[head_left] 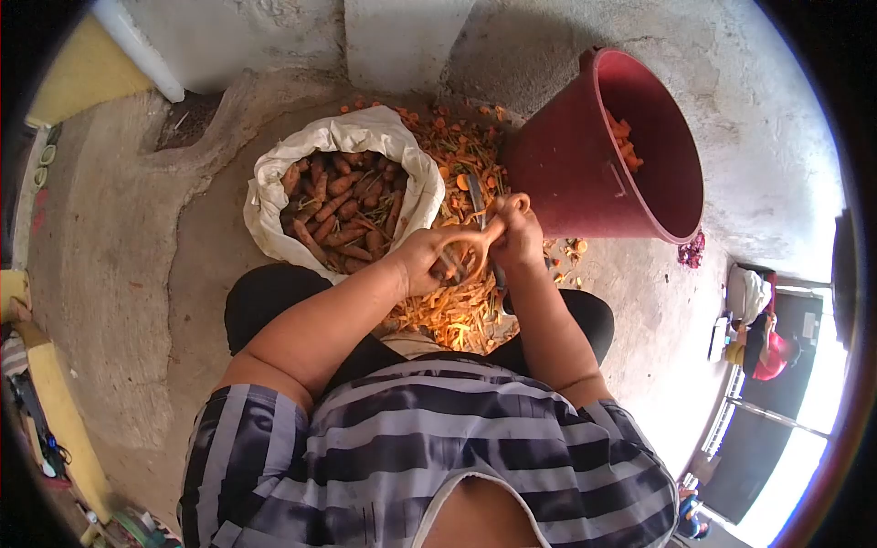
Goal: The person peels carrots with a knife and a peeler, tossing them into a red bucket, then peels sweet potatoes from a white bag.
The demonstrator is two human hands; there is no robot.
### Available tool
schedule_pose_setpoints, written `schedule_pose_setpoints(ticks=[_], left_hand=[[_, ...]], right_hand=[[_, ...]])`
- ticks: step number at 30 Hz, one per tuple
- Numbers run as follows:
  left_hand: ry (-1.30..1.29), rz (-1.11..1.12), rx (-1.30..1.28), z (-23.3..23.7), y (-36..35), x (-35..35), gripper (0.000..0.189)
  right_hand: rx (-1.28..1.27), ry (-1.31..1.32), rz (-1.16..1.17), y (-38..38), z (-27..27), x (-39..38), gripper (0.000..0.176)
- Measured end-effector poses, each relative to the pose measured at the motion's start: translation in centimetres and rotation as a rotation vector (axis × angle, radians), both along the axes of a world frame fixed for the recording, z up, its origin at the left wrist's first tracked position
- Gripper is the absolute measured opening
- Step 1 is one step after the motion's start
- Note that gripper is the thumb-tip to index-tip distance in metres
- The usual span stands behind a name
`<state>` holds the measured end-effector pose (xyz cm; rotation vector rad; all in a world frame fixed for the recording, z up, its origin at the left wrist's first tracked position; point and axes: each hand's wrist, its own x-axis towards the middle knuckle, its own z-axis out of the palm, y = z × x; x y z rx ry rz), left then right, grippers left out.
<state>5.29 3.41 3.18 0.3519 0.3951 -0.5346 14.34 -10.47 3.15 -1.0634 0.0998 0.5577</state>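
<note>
Both my hands meet in front of me, over a heap of orange peelings (448,315). My left hand (422,262) is closed round the lower end of a crooked, peeled-looking carrot (491,235). At the carrot's upper end, my right hand (519,239) is closed, its fingers close against the carrot. A narrow dark knife blade (475,194) sticks up just left of my right hand; its handle is hidden. Beyond my left forearm stands a white sack (274,215), rolled open, full of unpeeled carrots (343,205).
A large red bucket (566,151) leans tilted at the right, with orange carrot pieces (624,142) inside. Trimmings (461,137) cover the floor between sack and bucket. A wall (539,41) rises behind. A person in red (776,354) is far off at the right.
</note>
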Motion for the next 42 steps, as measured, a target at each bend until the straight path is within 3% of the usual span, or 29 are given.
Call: schedule_pose_setpoints(ticks=[5, 8, 9, 11, 12, 14, 15, 16, 19, 23, 25, 28, 30, 31, 32, 35, 39, 40, 42], left_hand=[[0.059, -0.037, 0.100, 0.8, 0.0, -0.4, 0.027], [0.075, 0.003, 0.145, 1.8, 0.3, -0.3, 0.026], [0.043, -0.001, 0.066, 0.8, 0.2, -0.3, 0.026], [-0.025, -0.010, -0.083, -2.1, 0.3, 0.1, 0.026], [0.142, 0.054, 0.026, 1.4, -0.1, 0.1, 0.026], [-0.018, 0.001, 0.089, -2.5, -0.1, 0.0, 0.026], [-0.097, -0.026, 0.119, -3.8, -0.1, -0.1, 0.026], [-0.057, -0.023, 0.060, -0.4, -0.1, -0.2, 0.027], [0.086, -0.050, 0.204, 1.1, 0.0, -0.4, 0.028], [0.029, -0.017, 0.127, 0.6, 0.1, -0.3, 0.028], [-0.015, -0.004, 0.040, 1.1, 0.2, -0.1, 0.028], [0.139, 0.074, -0.079, 0.2, -0.5, 0.3, 0.029], [0.012, -0.016, 0.042, 0.1, -0.3, 0.3, 0.028], [-0.052, -0.060, 0.102, 0.6, -0.1, 0.2, 0.028], [0.044, -0.024, 0.142, 1.2, 0.0, -0.2, 0.026], [0.058, -0.121, 0.091, -0.9, 0.0, -0.2, 0.025], [0.185, -0.069, 0.152, 0.4, 0.0, 0.0, 0.028], [0.152, -0.045, 0.187, 1.3, 0.2, -0.1, 0.028], [0.166, 0.027, 0.064, 1.3, -0.2, 0.0, 0.027]], right_hand=[[-0.274, 0.012, -0.346, -2.9, -2.1, 6.6, 0.011], [-0.031, 0.102, -0.318, -3.1, -0.4, 5.2, 0.011], [0.024, 0.097, -0.163, -2.8, 0.7, 3.5, 0.011], [0.123, -0.097, -0.063, -1.1, 0.8, -0.2, 0.012], [0.094, -0.071, 0.021, -0.5, 1.0, -1.3, 0.013], [0.088, -0.001, 0.117, -0.4, -0.1, -1.2, 0.017], [0.016, 0.036, 0.047, -0.7, -1.1, 0.2, 0.017], [-0.055, 0.071, -0.021, -1.4, -2.0, 2.0, 0.018], [-0.333, -0.007, -0.301, -2.4, -2.6, 5.7, 0.013], [-0.098, 0.117, -0.295, -3.1, -0.1, 4.4, 0.015], [0.077, -0.034, -0.101, -1.7, 0.8, 1.0, 0.017], [0.002, -0.057, 0.034, 0.2, 1.9, -2.0, 0.020], [0.020, -0.010, 0.071, -0.2, -0.4, -0.6, 0.023], [0.030, 0.013, 0.028, -0.5, -1.2, 0.6, 0.019], [-0.052, 0.028, -0.049, -0.9, -1.7, 2.3, 0.018], [-0.323, -0.018, -0.328, -2.0, -2.8, 6.0, 0.013], [-0.024, 0.099, -0.177, -2.4, 0.2, 3.4, 0.013], [0.011, 0.070, -0.212, -1.2, 0.5, 1.6, 0.019], [0.060, -0.052, 0.001, -0.2, 0.8, -1.4, 0.019]])
